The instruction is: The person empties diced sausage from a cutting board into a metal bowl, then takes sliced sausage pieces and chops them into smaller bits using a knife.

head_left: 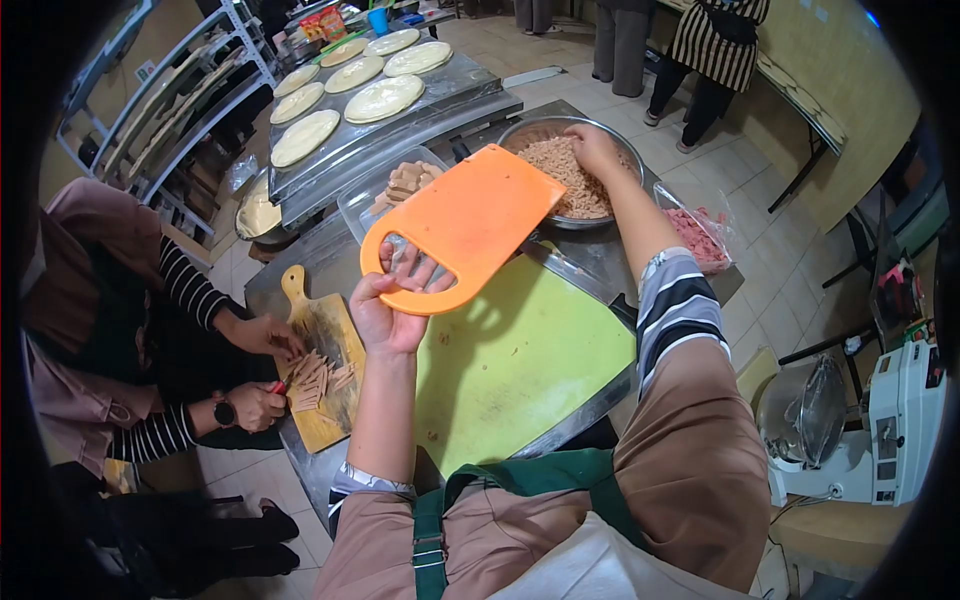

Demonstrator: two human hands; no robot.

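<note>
My left hand (388, 312) is wrapped round the handle of an orange cutting board (490, 215), fingers through its cut-out. The board is tilted, its far edge overlapping the rim of a metal bowl (632, 152). Small light-brown chopped pieces (562, 178) fill the bowl. Over them, my right hand (594, 152) is closed with fingers bunched and pointing down at the pieces; I cannot tell what they hold. Below the orange board lies a large green cutting board (530, 350) with a few crumbs on it.
At the left, a co-worker's hands (262, 405) cut strips (318, 382) on a wooden board (345, 330). A clear container (350, 200) holds brown slices. Pink chopped meat (700, 235) sits in a bag at the right. Dough rounds (385, 98) cover a far table; a mixer (895, 430) stands right.
</note>
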